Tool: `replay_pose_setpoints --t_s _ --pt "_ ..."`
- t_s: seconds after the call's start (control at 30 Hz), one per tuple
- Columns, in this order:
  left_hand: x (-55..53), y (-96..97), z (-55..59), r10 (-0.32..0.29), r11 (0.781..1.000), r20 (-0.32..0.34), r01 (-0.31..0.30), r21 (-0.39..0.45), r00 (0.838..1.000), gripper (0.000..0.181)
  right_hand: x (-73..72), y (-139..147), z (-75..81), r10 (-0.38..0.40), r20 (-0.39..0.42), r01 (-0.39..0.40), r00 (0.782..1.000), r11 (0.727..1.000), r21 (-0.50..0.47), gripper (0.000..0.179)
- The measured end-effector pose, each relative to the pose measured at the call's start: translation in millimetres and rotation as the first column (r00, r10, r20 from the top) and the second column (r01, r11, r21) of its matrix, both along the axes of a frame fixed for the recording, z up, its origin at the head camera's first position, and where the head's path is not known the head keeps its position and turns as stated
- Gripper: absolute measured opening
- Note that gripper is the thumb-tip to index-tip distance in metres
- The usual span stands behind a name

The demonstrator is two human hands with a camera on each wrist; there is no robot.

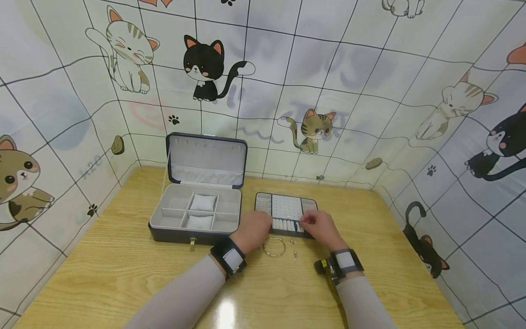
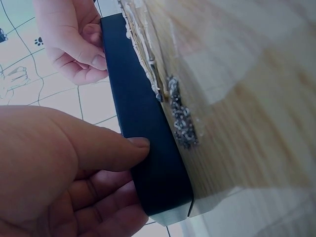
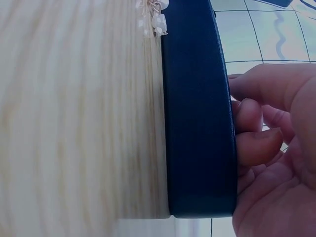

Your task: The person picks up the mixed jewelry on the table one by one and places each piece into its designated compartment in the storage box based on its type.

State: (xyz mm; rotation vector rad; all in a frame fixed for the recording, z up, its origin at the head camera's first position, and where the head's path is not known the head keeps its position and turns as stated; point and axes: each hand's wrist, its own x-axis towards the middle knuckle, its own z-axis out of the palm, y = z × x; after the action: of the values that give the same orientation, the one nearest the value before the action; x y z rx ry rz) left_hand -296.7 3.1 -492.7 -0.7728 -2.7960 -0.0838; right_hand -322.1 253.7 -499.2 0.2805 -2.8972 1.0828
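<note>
A dark-sided jewelry tray (image 1: 286, 206) with pale compartments and a row of ring rolls lies on the table. My left hand (image 1: 253, 230) holds its front left corner; in the left wrist view the thumb (image 2: 123, 153) lies on the dark side wall. Over the right end of the ring rolls is my right hand (image 1: 322, 227), its fingers bent and fingertips close together. Whether they pinch something small is hidden. A round bangle (image 1: 274, 255) and dangling earrings (image 1: 295, 256) lie in front of the tray. A pale beaded earring (image 3: 159, 23) shows beside the tray wall.
An open dark jewelry box (image 1: 170, 235) stands left of the tray, lid raised, with two white cushions (image 1: 203, 202) in its compartments. A cloth with printed cats (image 1: 263, 91) hangs behind and on both sides of the wooden table (image 1: 123, 256).
</note>
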Motion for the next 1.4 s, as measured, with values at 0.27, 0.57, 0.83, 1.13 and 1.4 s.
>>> replay_pose_setpoints --t_s 0.27,0.57,0.83,1.13,1.4 --pt "1.2 -0.7 0.5 0.001 1.000 -0.014 -0.001 -0.001 1.000 0.008 -0.3 1 1.5 0.010 -0.004 -0.010 1.000 1.000 0.021 0.005" --pt "-0.1 -1.3 2.6 0.001 1.000 -0.016 -0.001 0.008 1.000 0.008 -4.6 2 2.7 0.029 -0.025 -0.028 0.999 0.998 0.054 0.004" --pt "-0.5 0.5 1.0 0.003 1.000 -0.006 -0.003 0.006 1.000 0.009 -2.1 1 5.9 0.050 -0.028 -0.047 0.998 0.995 0.088 0.008" --pt "-2.2 1.2 -2.0 0.025 1.000 -0.001 -0.025 -0.004 1.000 0.008 -1.5 -3 6.7 0.056 0.019 -0.057 0.998 0.993 0.105 0.011" --pt "-1.9 1.0 -2.0 0.019 1.000 0.002 -0.019 -0.006 1.000 0.009 -2.1 -8 6.4 0.042 0.049 -0.050 0.998 0.986 0.159 0.012"
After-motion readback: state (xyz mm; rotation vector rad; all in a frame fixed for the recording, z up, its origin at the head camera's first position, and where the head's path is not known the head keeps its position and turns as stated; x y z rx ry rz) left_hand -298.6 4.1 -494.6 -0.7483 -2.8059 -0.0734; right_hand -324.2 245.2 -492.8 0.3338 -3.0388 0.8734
